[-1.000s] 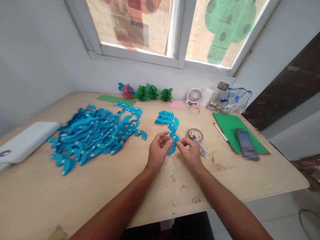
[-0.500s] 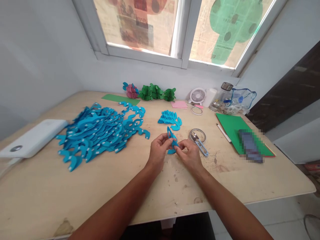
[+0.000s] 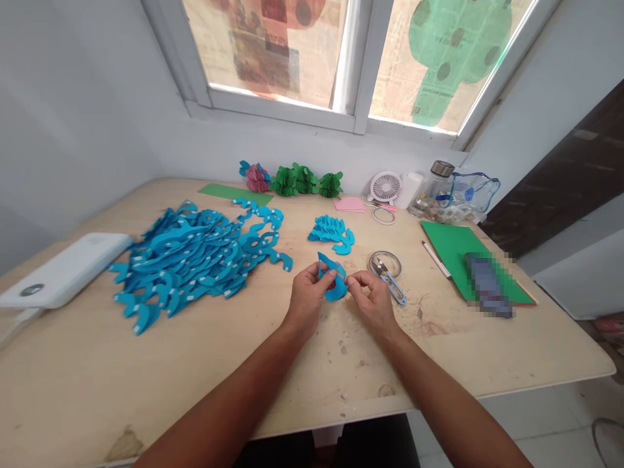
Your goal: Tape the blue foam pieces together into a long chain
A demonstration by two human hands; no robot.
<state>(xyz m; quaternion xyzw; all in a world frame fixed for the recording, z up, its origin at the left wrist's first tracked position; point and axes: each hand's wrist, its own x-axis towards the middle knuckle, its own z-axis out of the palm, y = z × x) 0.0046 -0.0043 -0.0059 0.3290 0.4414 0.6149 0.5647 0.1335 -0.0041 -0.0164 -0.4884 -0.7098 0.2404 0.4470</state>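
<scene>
A curved blue paper piece (image 3: 335, 290) is held up just above the table, between my two hands. My left hand (image 3: 307, 292) pinches it from the left, thumb on the near face and fingers partly hidden behind. At its right edge, the thumb and forefinger of my right hand (image 3: 374, 300) are closed together on the paper. Beyond my hands lies a small row of overlapping blue paper pieces (image 3: 327, 229). To the left spreads a large heap of blue curved pieces (image 3: 195, 250), many marked with small white patches.
Blue-handled thread snips (image 3: 394, 286) rest against a tape roll (image 3: 400, 263) beside my right hand. A green sheet (image 3: 446, 250) and a marker (image 3: 435, 259) lie farther right. Green paper figures (image 3: 303, 179), a small fan (image 3: 386, 187) and a bottle (image 3: 433, 185) line the wall. A white power bank (image 3: 68, 266) lies left.
The blue piece has turned, so its broad curved face now shows more. My right hand's fingertips have shifted slightly right, to the piece's edge; my left hand stays nearly in place.
</scene>
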